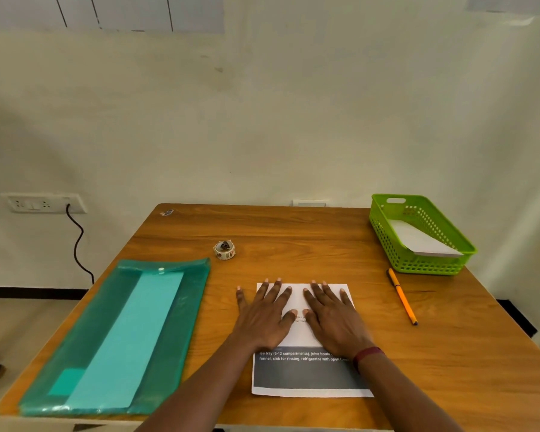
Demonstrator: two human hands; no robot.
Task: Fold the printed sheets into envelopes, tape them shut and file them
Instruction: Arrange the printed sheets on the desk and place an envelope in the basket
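Both hands lie flat with fingers spread, the left hand (pixel 264 316) and right hand (pixel 334 319) side by side, pressing the folded-over printed sheet (pixel 309 375) on the wooden table (pixel 293 232). A green folder (pixel 122 335) lies left, tape roll (pixel 224 250) beyond, orange pen (pixel 402 296) and green basket (pixel 418 233) right.

A wooden table (pixel 293 232) with a warm orange-brown grain is standing against a plain cream wall (pixel 262 120). At the left, a white switch-and-socket plate (pixel 42 203) is sitting on the wall, and 1 black cable (pixel 78 244) is hanging from it in loose curves toward a dark skirting strip (pixel 35 291). Pale floor (pixel 22 325) is showing below. Soft, even light is falling across the wall.
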